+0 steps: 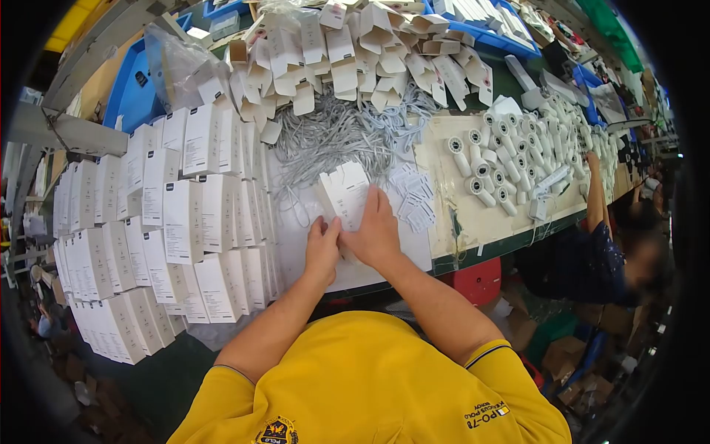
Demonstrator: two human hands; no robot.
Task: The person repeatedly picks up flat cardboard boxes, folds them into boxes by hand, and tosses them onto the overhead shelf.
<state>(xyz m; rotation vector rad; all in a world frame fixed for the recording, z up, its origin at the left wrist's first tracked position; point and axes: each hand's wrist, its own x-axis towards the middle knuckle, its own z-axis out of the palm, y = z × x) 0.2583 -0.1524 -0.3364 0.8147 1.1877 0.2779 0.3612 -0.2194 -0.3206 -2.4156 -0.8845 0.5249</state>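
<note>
A white cardboard box (pixel 346 194) with its top flaps up is held between my two hands above the white work surface. My left hand (pixel 323 248) closes on its lower left side, fingers bent. My right hand (pixel 376 231) grips the lower right side, fingers reaching up along it. Just beyond the box lies a tangled heap of grey-white cords (pixel 325 140). Folded white leaflets (pixel 414 196) are scattered to the right of my right hand. What is inside the box is hidden.
Closed white boxes (pixel 183 222) stand stacked at left. Open empty-looking boxes (pixel 340 52) pile up at the back. Several white handheld devices with round dark-ringed heads (pixel 510 148) crowd the right side, where a co-worker's arm (pixel 596 192) reaches in. A red stool (pixel 477 281) stands below the table edge.
</note>
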